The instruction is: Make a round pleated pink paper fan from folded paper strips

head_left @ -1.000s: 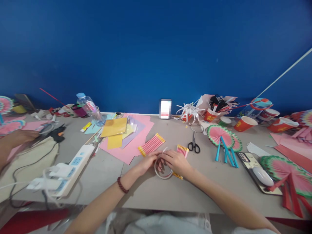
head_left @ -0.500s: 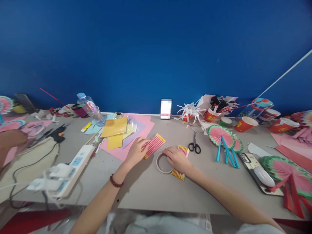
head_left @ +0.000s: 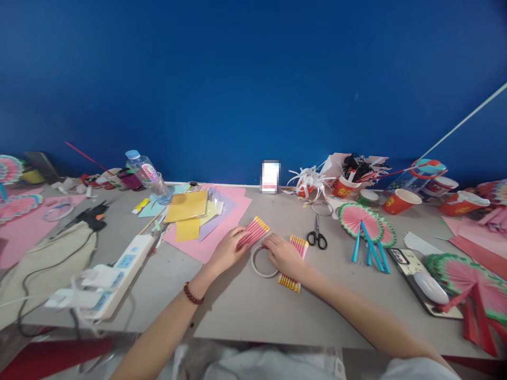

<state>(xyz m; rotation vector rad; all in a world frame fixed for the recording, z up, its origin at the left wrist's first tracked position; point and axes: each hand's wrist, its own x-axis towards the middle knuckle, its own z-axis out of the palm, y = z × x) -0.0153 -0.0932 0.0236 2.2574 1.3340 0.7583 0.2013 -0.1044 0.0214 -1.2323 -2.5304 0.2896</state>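
My left hand (head_left: 228, 248) grips a pink accordion-folded paper (head_left: 254, 232) with yellow edges by its left side. Close to it, my right hand (head_left: 284, 257) has its fingers curled at the upper right rim of a roll of tape (head_left: 254, 264). The roll lies on the table, and the fingertips are partly hidden. A second pink and yellow folded paper (head_left: 290, 284) lies beneath my right hand, which covers its middle. Black-handled scissors (head_left: 317, 238) rest just right of that hand.
Stacked coloured paper (head_left: 186, 207) and a water bottle (head_left: 148, 174) are at the left, behind a power strip (head_left: 127, 269) with cables. Watermelon-patterned paper fans (head_left: 358, 221), paper cups (head_left: 401, 201) and a phone (head_left: 400, 258) with a white mouse on it occupy the right.
My left hand has shifted slightly right, toward my right hand, along the folded paper. The tape roll has moved a little left. Another person's arm at the far left has left the view.
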